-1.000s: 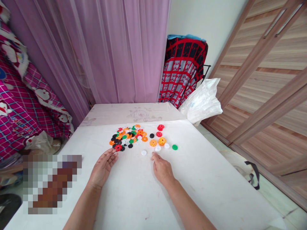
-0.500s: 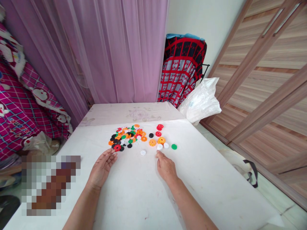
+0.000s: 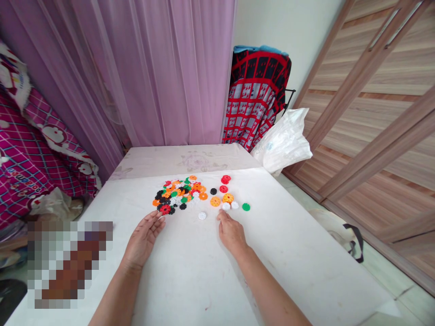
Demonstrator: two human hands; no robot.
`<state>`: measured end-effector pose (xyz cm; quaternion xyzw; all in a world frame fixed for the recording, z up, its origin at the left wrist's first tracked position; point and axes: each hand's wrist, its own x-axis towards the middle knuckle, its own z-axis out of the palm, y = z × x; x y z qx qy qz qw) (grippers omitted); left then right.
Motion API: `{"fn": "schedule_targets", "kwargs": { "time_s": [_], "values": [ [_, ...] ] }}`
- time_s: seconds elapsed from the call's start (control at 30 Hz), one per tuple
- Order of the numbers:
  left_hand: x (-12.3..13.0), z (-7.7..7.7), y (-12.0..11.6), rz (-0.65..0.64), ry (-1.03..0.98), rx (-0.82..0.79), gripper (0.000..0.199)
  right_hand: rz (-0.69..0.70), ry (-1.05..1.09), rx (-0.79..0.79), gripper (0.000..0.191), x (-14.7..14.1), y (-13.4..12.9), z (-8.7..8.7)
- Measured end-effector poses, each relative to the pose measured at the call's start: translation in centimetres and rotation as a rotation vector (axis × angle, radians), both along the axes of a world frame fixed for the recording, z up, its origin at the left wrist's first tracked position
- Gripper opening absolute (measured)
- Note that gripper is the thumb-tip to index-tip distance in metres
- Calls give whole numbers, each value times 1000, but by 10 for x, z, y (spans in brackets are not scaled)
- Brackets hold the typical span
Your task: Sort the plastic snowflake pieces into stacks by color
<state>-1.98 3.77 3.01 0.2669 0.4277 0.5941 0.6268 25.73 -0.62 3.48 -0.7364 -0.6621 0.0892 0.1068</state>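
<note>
My left hand [image 3: 147, 232] is open at the near left edge of a pile of small notched plastic discs [image 3: 176, 194] in red, orange, green, black and white. Its fingertips are at a red disc [image 3: 165, 209]; whether they touch it I cannot tell. My right hand [image 3: 231, 232] is closed, fingers curled and the index finger foremost, with nothing visible in it. Just beyond its fingertips lies a white disc [image 3: 226, 206], beside another white disc [image 3: 234, 205]. Between my hands rests a single white disc [image 3: 202, 216].
Right of the pile lie orange discs [image 3: 215, 201], red discs [image 3: 226, 179], a black disc [image 3: 213, 191] and a green disc [image 3: 246, 207]. A white cloth [image 3: 190, 280] covers the table. A white plastic bag [image 3: 283, 140] stands by its far right corner, near a wooden wardrobe [image 3: 370, 131].
My right hand has drawn slightly left, its fingertips coming away from the white disc. My left hand stays by the red disc. The whole view has shifted a little.
</note>
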Motion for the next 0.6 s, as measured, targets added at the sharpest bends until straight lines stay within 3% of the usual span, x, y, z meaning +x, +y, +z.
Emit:
{"fn": "schedule_targets", "kwargs": {
  "time_s": [0.6],
  "values": [
    [0, 1, 0, -7, 8, -6, 32, -55, 46, 84, 31, 8, -2, -9]
  ]
}}
